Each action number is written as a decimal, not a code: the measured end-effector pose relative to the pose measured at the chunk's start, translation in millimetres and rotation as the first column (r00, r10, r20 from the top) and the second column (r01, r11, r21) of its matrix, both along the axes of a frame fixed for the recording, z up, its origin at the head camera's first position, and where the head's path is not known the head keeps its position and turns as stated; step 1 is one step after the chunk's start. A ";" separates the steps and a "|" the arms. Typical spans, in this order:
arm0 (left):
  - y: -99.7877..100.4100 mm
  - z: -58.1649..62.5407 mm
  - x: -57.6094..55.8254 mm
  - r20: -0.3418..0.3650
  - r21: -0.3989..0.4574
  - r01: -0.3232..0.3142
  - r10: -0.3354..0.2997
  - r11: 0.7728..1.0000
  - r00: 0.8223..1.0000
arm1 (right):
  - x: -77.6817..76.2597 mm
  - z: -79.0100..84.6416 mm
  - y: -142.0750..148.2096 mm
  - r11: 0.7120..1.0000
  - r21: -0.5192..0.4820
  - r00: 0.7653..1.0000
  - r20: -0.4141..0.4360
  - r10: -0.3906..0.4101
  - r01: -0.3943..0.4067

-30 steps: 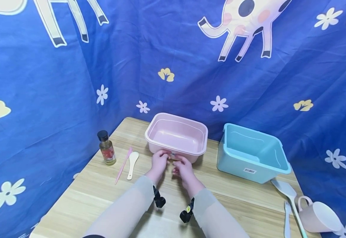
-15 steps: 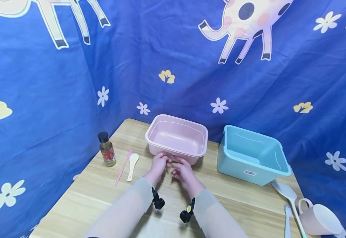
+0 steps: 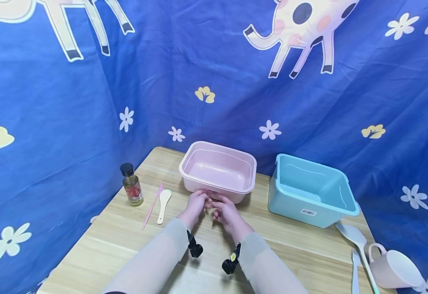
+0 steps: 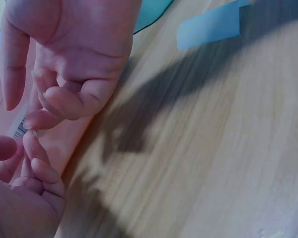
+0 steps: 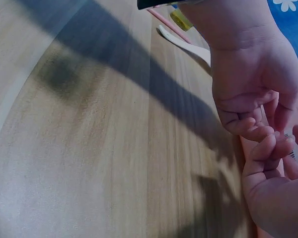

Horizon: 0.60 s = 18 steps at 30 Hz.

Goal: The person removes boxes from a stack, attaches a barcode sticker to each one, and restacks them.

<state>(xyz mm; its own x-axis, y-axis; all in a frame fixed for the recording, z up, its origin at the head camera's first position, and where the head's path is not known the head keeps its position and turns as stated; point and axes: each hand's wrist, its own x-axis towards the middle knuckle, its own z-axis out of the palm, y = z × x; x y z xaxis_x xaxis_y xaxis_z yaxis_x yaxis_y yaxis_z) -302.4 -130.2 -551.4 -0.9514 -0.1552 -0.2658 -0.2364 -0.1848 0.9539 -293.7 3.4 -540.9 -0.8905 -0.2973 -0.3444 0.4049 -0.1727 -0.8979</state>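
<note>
The pink plastic basin point(image 3: 218, 181) stands upright at the back of the table. Against its front wall, my left hand point(image 3: 194, 206) and right hand point(image 3: 228, 212) come together below the rim. A small barcode sticker point(image 4: 20, 128) on that wall shows between the hands, partly covered by fingers. In both wrist views, fingertips of the two hands meet at the sticker's edge, with the lower fingers bent. Whether either hand pinches the sticker is hidden.
A teal bin point(image 3: 313, 196) stands at right. Beyond it are a turner point(image 3: 354, 234), a pale fork point(image 3: 355, 267) and a pink mug point(image 3: 395, 267). At left are a black-capped bottle point(image 3: 132, 185), a pink stick point(image 3: 152, 207) and a cream spoon point(image 3: 164, 204).
My hands stay at the basin's front wall. Their fingertips have drawn slightly closer together and cover more of the sticker. The basin and other objects have not moved.
</note>
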 end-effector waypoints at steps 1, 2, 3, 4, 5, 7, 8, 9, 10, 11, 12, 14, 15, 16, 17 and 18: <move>-0.8 -0.8 0.3 0.013 -0.005 0.010 -0.010 1.000 1.000 | 0.3 -0.2 -0.1 1.000 0.001 1.000 0.004 0.008 -0.008; -1.4 -1.4 0.6 0.027 -0.010 0.017 -0.016 1.000 0.999 | 0.5 -0.4 -0.1 1.000 0.001 1.000 0.009 0.013 -0.013; -1.8 -1.9 1.0 0.039 -0.014 0.024 -0.023 1.000 0.999 | 0.8 -0.8 -0.2 1.000 0.002 1.000 0.013 0.018 -0.018; -1.9 -1.9 1.3 0.044 -0.018 0.032 -0.031 0.999 0.999 | 0.9 -0.7 -0.1 1.000 0.004 1.000 0.012 0.023 -0.023; -1.8 -1.7 1.5 0.049 -0.021 0.037 -0.036 0.999 0.998 | 1.0 -0.9 0.2 1.000 0.007 1.000 0.013 0.026 -0.026; -1.3 -0.2 2.7 0.057 -0.032 0.038 -0.036 0.999 0.998 | 1.3 -1.9 1.5 0.999 0.009 0.999 0.015 0.031 -0.031; -1.2 0.2 3.0 0.055 -0.035 0.031 -0.029 0.999 0.998 | 1.6 -2.6 2.8 0.999 0.009 0.999 0.015 0.031 -0.031; -1.1 0.6 3.1 0.052 -0.032 0.016 -0.015 0.999 0.999 | 2.0 -3.5 4.4 1.000 0.010 0.999 0.013 0.029 -0.029; -1.7 1.0 3.5 0.047 -0.034 -0.003 0.005 0.999 0.999 | 2.4 -4.0 6.7 1.000 0.009 1.000 0.014 0.022 -0.022; -2.8 1.7 3.9 0.045 -0.034 -0.032 0.034 0.999 0.998 | 2.8 -4.6 9.6 1.000 0.010 1.000 0.011 0.012 -0.012; -4.8 2.2 4.2 0.039 -0.041 -0.066 0.068 0.997 0.997 | 3.2 -4.5 13.0 1.000 0.016 1.000 0.008 -0.008 0.008; -12.0 2.9 4.6 0.035 -0.084 -0.141 0.144 0.986 0.989 | 3.6 -3.1 21.7 0.997 0.031 0.998 -0.005 -0.066 0.066; -17.1 4.3 5.0 0.028 -0.105 -0.185 0.189 0.977 0.982 | 3.4 -1.2 26.7 0.993 0.047 0.994 -0.016 -0.105 0.106; -23.3 6.0 5.4 0.019 -0.141 -0.222 0.226 0.965 0.974 | 2.5 1.2 32.1 0.987 0.064 0.989 -0.025 -0.149 0.150; -30.1 8.1 4.9 0.005 -0.180 -0.262 0.267 0.948 0.964 | 1.3 4.0 37.5 0.977 0.087 0.980 -0.038 -0.194 0.196; -37.3 11.0 4.2 -0.007 -0.216 -0.295 0.300 0.931 0.954 | -0.1 7.4 42.9 0.963 0.111 0.969 -0.051 -0.240 0.245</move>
<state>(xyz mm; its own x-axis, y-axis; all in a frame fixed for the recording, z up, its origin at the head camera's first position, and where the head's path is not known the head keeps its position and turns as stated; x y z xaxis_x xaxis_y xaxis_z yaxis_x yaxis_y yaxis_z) -298.1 -167.5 -540.4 -0.8464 -0.4853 -0.2193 -0.2264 -0.0448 0.9730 -293.8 46.3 -533.5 -0.9436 -0.0308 -0.3297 0.3303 -0.1559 -0.9309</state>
